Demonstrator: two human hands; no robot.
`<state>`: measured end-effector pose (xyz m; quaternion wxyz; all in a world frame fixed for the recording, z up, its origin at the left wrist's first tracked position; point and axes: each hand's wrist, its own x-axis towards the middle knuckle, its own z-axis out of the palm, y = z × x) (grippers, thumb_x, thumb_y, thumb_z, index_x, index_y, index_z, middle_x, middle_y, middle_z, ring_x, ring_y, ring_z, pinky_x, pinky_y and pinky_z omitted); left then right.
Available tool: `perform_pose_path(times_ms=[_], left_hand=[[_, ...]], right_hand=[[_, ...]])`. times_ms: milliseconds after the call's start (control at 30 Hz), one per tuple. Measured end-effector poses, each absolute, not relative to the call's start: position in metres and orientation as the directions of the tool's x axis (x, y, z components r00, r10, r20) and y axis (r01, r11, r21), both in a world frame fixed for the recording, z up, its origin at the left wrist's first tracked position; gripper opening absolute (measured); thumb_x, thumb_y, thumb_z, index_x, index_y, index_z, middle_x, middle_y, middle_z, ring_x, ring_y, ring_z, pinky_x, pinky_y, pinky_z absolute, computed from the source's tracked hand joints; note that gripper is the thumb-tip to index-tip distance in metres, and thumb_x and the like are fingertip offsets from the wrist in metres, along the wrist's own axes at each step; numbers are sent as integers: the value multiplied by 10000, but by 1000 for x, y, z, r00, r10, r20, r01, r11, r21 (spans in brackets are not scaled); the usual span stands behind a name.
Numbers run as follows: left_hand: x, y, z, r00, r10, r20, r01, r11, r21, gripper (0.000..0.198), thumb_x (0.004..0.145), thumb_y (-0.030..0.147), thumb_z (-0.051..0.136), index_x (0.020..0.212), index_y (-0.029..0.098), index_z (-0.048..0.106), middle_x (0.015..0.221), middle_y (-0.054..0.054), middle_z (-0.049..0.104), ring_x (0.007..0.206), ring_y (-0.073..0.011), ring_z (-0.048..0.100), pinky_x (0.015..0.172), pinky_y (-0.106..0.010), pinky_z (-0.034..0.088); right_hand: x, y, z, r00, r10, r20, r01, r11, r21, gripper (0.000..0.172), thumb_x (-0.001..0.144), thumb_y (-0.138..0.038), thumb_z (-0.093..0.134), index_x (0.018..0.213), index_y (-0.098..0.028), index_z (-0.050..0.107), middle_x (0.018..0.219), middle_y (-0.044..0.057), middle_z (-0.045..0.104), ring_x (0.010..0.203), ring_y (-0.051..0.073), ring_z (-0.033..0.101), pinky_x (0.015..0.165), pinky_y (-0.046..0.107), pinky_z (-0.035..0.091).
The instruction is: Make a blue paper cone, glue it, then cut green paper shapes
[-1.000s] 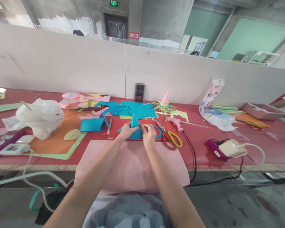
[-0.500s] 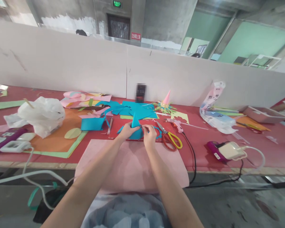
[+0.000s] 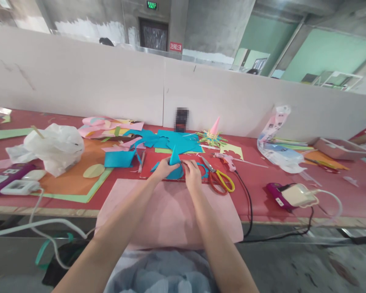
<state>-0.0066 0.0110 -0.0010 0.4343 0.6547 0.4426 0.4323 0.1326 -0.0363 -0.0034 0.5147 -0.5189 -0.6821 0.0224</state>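
Observation:
A blue paper cone (image 3: 175, 156) stands point up between my two hands. My left hand (image 3: 162, 169) is closed round its left side. At the cone's lower right, my right hand (image 3: 193, 172) has its fingers pinched together; what lies between them is too small to make out. Beneath both hands is a red board (image 3: 145, 165) with cut blue paper pieces on it, including a scalloped one (image 3: 204, 172) partly behind my right hand. Scissors (image 3: 226, 182) with one red and one yellow handle lie right of that hand, near a pink glue gun (image 3: 229, 161).
Behind the hands lie blue sheets (image 3: 183, 142) and a pink cone with a fringed base (image 3: 214, 129). A white plastic bag (image 3: 56, 146) sits on the left over orange paper (image 3: 67, 183). Power strips (image 3: 276, 195) and cables lie along the front; a pink tray (image 3: 338, 149) is far right.
My right fingers have shifted slightly and closed in against the cone's lower edge. My left hand keeps its hold. At the far right, another person's arm has drawn back from the tray.

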Motion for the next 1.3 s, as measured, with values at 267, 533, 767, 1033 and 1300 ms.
perform_pose_path(times_ms=[267,533,767,1033,1300], left_hand=[[-5,9,2,214,959,186,222,-233,947,343,622,386,627,850,130,637,817,-56,684,759,-232,627,672,-314,492],[-4,9,1,222,951,214,204,-259,944,334,631,355,625,882,136,647,835,-48,687,781,-234,628,690,-314,497],[-6,10,-1,241,941,238,215,-290,932,360,645,375,614,914,139,646,836,-45,689,791,-238,630,673,-311,503],[-6,15,-5,256,940,226,191,-279,941,391,645,389,615,940,133,629,865,-52,689,809,-236,629,688,-319,510],[-7,15,-3,236,949,211,181,-256,950,380,631,381,626,912,126,635,846,-47,691,792,-234,630,687,-325,511]], right_hand=[[138,-35,-4,-72,744,664,886,354,-301,262,886,-237,391,1005,-195,621,929,59,619,879,188,536,785,290,386],[134,-45,10,-61,777,627,905,308,-294,265,893,-258,374,984,-208,618,913,61,620,852,181,538,766,284,355],[134,-42,9,-66,767,638,929,282,-242,236,884,-234,394,896,-206,629,867,47,626,806,178,536,755,282,349],[134,-40,7,-78,724,686,932,297,-207,211,873,-248,418,882,-204,624,838,41,632,803,168,545,762,274,345],[129,-35,4,11,726,688,929,247,-276,174,846,-235,449,877,-194,615,844,44,636,805,169,557,768,278,360]])
